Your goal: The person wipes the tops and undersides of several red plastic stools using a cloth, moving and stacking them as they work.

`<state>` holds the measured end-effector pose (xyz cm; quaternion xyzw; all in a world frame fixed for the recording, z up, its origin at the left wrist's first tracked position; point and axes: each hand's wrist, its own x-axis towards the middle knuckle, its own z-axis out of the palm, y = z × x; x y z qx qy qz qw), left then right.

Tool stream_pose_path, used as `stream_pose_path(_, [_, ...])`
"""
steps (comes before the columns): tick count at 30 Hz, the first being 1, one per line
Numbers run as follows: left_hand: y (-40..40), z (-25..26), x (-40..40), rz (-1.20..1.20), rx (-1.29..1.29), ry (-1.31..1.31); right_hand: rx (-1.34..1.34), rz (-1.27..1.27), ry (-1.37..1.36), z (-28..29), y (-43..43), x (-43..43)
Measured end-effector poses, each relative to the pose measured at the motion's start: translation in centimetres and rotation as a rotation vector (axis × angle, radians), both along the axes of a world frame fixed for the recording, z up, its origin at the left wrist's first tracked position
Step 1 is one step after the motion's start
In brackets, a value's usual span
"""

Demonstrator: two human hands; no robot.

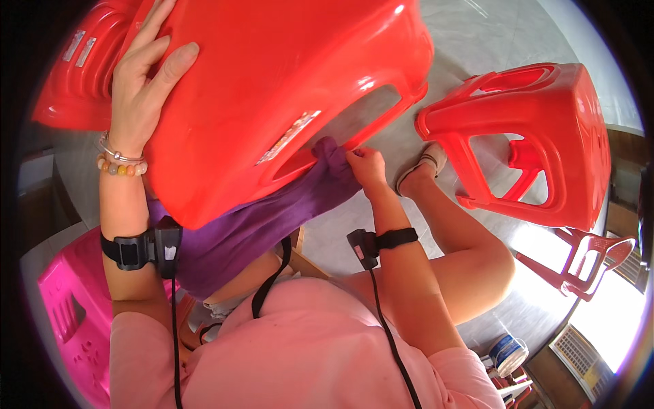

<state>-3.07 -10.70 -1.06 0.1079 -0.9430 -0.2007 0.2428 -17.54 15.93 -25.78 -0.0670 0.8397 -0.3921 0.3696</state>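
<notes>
A large red plastic stool [265, 82] lies tilted across my lap, with a printed sticker on the panel facing me. My left hand [145, 76] holds it along its left edge, thumb flat on the panel; some fingertips are cut off by the frame. Over my thigh and under the stool's near corner spreads a purple cloth [250, 230]. My right hand [367, 166] pinches a bunched end of this cloth beside the stool's lower rail, where the cloth lies against the edge of the opening.
Another red plastic stool [531, 138] lies on its side on the grey floor [347, 240] to the right. Red stools [82, 71] sit at upper left, a pink plastic stool [76, 301] at lower left. A brownish-red chair [582, 260] and a bucket [508, 353] stand farther right.
</notes>
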Motion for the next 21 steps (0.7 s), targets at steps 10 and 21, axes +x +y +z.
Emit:
stream_pose_path(10, [1.8,1.1,-1.2,-0.032,-0.049,0.061,-0.261,-0.281,-0.381,0.2,0.0,2.8])
stream_pose_path(21, [0.5,0.5,-0.4,-0.06,-0.017,0.068,-0.354,-0.408,0.019,4.4,-1.0,-9.4])
